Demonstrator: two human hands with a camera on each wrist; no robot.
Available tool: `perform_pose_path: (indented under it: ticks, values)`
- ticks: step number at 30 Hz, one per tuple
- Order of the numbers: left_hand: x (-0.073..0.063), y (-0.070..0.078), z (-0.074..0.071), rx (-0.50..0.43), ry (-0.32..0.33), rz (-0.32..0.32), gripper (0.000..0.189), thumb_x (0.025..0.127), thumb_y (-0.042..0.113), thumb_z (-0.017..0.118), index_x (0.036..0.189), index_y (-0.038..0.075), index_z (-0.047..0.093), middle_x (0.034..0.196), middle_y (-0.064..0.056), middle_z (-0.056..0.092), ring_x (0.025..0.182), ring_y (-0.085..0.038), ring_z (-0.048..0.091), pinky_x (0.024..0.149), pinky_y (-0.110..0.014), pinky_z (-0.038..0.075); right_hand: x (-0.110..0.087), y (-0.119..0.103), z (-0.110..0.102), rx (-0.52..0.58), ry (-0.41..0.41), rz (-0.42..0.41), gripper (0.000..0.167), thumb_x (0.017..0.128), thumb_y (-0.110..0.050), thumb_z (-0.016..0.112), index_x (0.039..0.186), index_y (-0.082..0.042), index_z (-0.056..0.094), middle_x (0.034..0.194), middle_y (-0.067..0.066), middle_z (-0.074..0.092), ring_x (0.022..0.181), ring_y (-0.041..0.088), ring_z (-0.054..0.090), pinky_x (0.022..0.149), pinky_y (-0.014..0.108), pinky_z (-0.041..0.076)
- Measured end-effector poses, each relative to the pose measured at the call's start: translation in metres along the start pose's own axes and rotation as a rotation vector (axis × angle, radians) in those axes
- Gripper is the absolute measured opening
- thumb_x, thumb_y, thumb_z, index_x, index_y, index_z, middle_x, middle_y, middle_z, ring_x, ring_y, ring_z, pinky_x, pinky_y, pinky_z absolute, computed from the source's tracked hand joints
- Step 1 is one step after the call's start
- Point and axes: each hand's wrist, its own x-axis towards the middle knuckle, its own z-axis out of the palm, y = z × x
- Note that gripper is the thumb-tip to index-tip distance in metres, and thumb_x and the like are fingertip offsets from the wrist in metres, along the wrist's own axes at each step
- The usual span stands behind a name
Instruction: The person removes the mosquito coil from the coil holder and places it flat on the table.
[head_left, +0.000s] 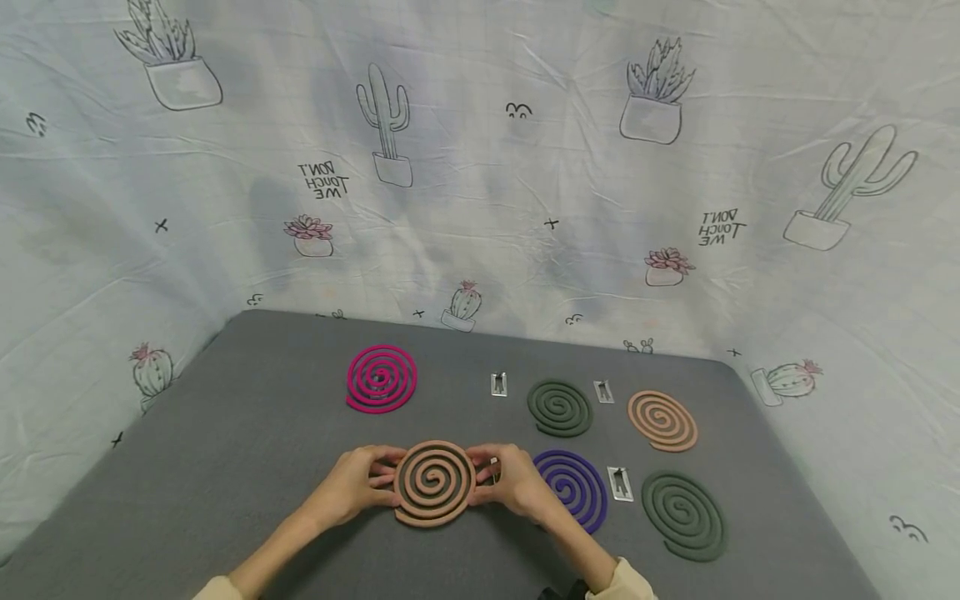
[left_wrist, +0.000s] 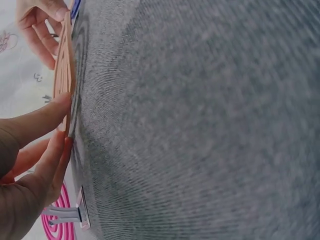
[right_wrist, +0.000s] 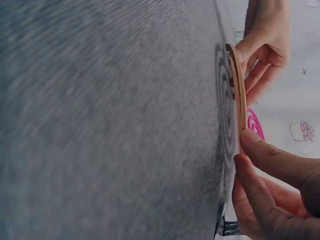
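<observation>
A tan mosquito coil (head_left: 435,444) is held flat between both hands just above the grey table, and its shadow falls on the cloth in both wrist views. My left hand (head_left: 358,483) pinches its left rim between thumb and fingers (left_wrist: 61,100). On the opposite rim, my right hand (head_left: 513,479) pinches it the same way, with the thumb and fingertips (right_wrist: 250,136) at the edge. Dark green shows between the tan rings in the head view. Behind the right hand and forearm lies a purple coil (head_left: 602,500), partly covered.
A pink coil (head_left: 415,379) lies at the back left. To the right are two green coils (head_left: 558,433) (head_left: 720,533) and another tan coil (head_left: 693,433). Small metal coil stands (head_left: 498,384) (head_left: 603,392) (head_left: 620,483) sit among them. A printed cloth (head_left: 480,167) hangs around the table (head_left: 247,400).
</observation>
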Motion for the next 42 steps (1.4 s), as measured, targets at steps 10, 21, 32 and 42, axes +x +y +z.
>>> perform_pose_path:
  ticks: [10,21,32,42]
  values:
    - [0.003,-0.005,-0.001,0.017,-0.035,0.126,0.057,0.065,0.010,0.084,0.115,-0.009,0.062,0.105,-0.018,0.063,0.088,-0.021,0.066,0.072,-0.023,0.057,0.001,0.003,-0.002,-0.026,-0.024,-0.043,0.053,0.063,-0.002,0.086,0.112,0.003,0.067,0.103,0.015,0.069,0.077,0.023,0.069,0.060,0.016,0.052]
    - [0.005,-0.007,-0.004,-0.019,-0.091,0.154,0.057,0.067,0.006,0.083,0.116,-0.012,0.060,0.105,-0.018,0.061,0.091,-0.028,0.064,0.079,-0.020,0.056,0.003,0.003,-0.004,-0.036,-0.052,-0.028,0.054,0.063,-0.001,0.085,0.113,0.003,0.067,0.107,0.016,0.068,0.075,0.018,0.068,0.059,0.016,0.052]
    - [0.006,-0.010,-0.002,0.036,-0.064,0.172,0.057,0.065,0.008,0.084,0.115,-0.011,0.062,0.104,-0.016,0.062,0.088,-0.023,0.064,0.077,-0.019,0.056,0.005,0.006,0.000,-0.072,-0.030,-0.045,0.054,0.059,0.001,0.087,0.110,0.004,0.067,0.097,0.012,0.066,0.075,0.021,0.068,0.060,0.015,0.053]
    - [0.008,-0.011,-0.001,0.133,-0.026,0.184,0.056,0.064,0.010,0.085,0.113,-0.006,0.065,0.101,-0.011,0.065,0.085,-0.014,0.062,0.073,-0.022,0.056,0.006,0.003,0.002,-0.085,-0.033,-0.025,0.060,0.058,0.003,0.087,0.114,0.003,0.066,0.092,0.009,0.064,0.072,0.017,0.066,0.059,0.016,0.052]
